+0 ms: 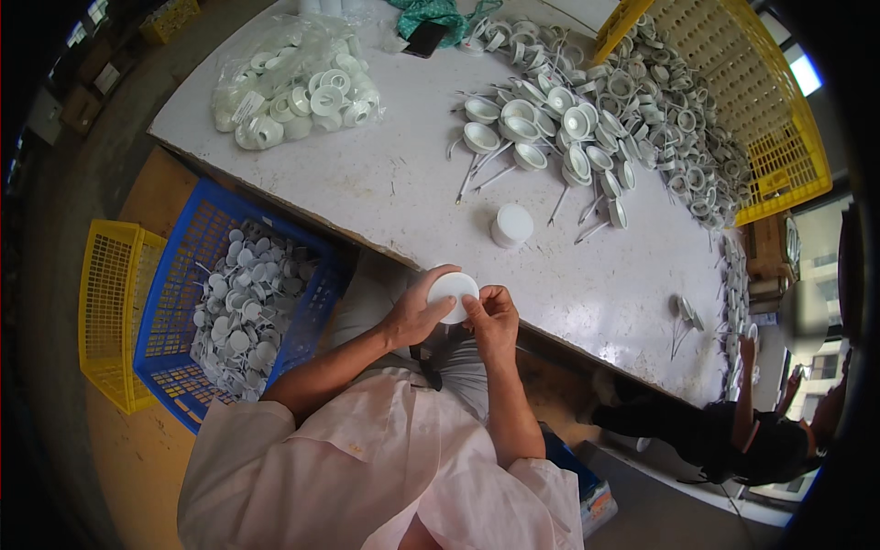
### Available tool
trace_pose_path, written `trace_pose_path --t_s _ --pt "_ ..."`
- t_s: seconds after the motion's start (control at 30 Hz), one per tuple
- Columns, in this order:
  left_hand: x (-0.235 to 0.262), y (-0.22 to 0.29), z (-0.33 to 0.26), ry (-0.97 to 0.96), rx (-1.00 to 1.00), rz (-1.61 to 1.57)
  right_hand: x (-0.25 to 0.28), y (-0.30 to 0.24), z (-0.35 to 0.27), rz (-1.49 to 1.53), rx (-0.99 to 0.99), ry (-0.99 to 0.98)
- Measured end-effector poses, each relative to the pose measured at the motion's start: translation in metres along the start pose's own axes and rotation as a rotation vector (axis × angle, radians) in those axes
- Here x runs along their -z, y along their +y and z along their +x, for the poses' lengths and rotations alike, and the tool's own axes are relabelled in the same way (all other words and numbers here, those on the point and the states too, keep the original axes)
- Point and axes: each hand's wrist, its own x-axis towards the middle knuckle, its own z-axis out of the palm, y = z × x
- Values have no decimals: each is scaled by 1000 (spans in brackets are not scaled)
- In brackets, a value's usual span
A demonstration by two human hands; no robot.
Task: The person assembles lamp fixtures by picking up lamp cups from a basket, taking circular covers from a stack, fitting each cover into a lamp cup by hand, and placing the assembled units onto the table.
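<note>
Over my lap, just off the table's near edge, I hold a white round disc [451, 291] with both hands. My left hand [419, 307] wraps round its left side, the thumb lying on the face. My right hand [493, 318] is closed at its right edge, thumb against the disc and fingers curled; whether something small sits between those fingers is hidden. On the table just beyond stands a short white round stack [511, 225], seemingly of similar discs. Farther back lie many white cup-shaped light fittings [573, 124] with short wires, heaped together.
A clear bag [298, 87] of white rings lies at the back left, near a dark phone [427, 39] and green cloth [449, 16]. A yellow crate [770, 101] borders the heap. Left, a blue crate [165, 321] holds finished-looking round pieces. Another person [733, 435] works at right.
</note>
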Motion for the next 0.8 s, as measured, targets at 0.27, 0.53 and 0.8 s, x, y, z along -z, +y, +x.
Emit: trace_pose_path --t_s 0.27,0.53,0.8 --pt "-4 -2 3 0 17 106 6 0 1 -49 -28 -73" --pt "24 1 -6 216 30 -33 38 -16 10 -154 70 31" --pt "213 -82 -107 920 320 -218 320 -41 58 -1312 447 1101"
